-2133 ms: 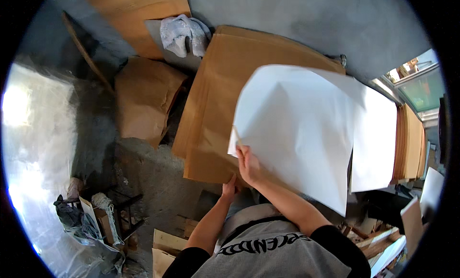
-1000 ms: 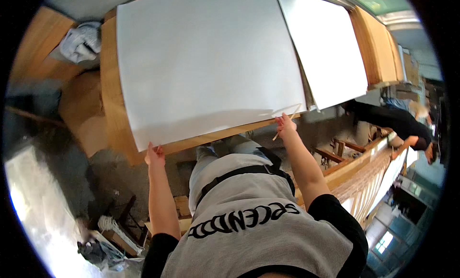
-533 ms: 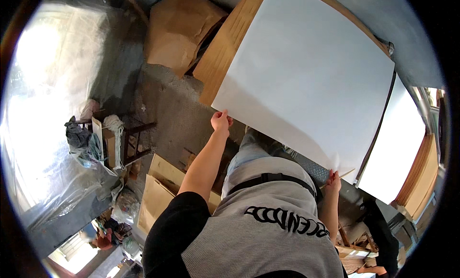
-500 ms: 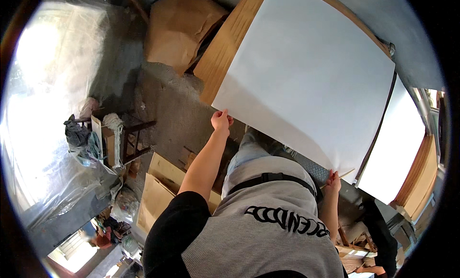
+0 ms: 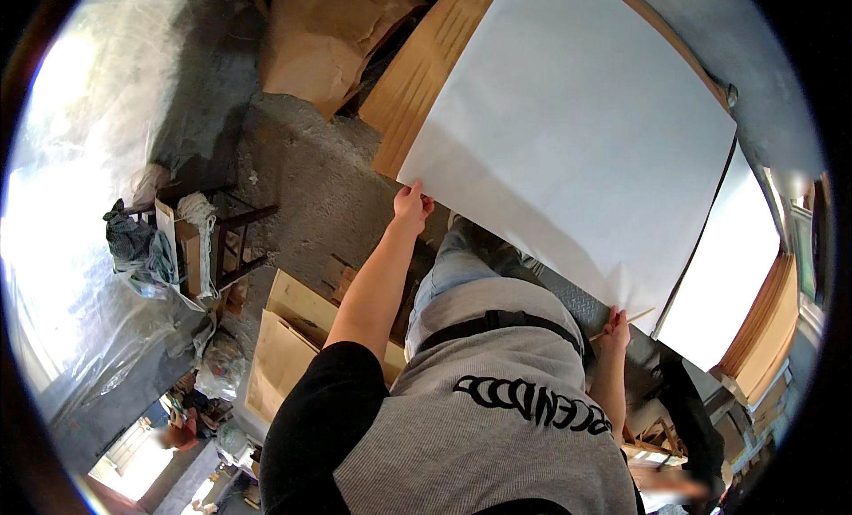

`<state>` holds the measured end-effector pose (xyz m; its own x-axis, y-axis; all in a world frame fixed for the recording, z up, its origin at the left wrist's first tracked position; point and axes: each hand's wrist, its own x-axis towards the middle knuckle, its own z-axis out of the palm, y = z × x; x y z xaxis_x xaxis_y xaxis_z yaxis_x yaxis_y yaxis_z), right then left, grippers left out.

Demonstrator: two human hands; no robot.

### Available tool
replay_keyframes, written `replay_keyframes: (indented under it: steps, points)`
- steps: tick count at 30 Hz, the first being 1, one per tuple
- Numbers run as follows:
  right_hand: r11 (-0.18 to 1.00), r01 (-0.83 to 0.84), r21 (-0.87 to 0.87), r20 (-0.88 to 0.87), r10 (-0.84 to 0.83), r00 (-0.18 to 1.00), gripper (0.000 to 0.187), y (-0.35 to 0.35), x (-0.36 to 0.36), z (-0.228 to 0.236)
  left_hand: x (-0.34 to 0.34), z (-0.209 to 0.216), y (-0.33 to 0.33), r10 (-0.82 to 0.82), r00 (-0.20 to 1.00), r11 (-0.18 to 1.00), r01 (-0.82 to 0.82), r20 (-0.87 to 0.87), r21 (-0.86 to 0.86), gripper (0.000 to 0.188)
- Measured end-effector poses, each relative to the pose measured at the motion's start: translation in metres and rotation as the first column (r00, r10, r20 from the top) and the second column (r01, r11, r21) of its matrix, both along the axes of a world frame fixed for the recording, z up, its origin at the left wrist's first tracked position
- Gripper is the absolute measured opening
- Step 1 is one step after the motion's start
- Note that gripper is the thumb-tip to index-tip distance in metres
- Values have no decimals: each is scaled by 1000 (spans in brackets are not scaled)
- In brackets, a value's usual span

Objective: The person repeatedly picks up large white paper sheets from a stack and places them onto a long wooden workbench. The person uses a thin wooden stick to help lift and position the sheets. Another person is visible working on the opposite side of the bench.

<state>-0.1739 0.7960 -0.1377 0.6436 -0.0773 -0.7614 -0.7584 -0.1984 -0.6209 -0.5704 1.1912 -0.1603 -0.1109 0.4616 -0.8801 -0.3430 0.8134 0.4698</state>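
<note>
A large white sheet point(image 5: 568, 133) lies over a stack of wood-coloured boards point(image 5: 435, 62). My left hand point(image 5: 413, 206) is closed on the sheet's near left corner, thumb on top and fingers curled below. Along the near edge, towards the right, my right hand point(image 5: 614, 328) pinches the sheet, and the surface puckers there. A thin light-brown stick point(image 5: 641, 315) pokes out from that same hand; its other end is hidden by the fingers.
Another white sheet point(image 5: 723, 266) lies on a second board stack point(image 5: 765, 324) at right. Brown paper point(image 5: 328, 44) sits far left of the boards. A dark stool point(image 5: 238, 235) with bags and cardboard panels point(image 5: 284, 355) stand left. Someone's dark sleeve point(image 5: 692, 417) shows lower right.
The view has shifted slightly, and the sheet's near left corner sits a little higher in it with my left hand. Both hands keep their hold on the sheet.
</note>
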Motion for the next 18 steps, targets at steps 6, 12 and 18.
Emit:
replay_keyframes:
  steps: [6,12,18]
  points:
    - [1000,3,-17,-5,-3,1000,14,16,-9,13,-8,3,0,29,993,999,-27,118,-17,15]
    - [999,38,-24,-1,-38,999,16,-6,-9,-13,-18,-4,5,37,938,996,-7,345,-89,16]
    - [888,-211,-409,18,240,971,34,50,-34,35,18,29,7,-277,934,948,304,224,-94,27]
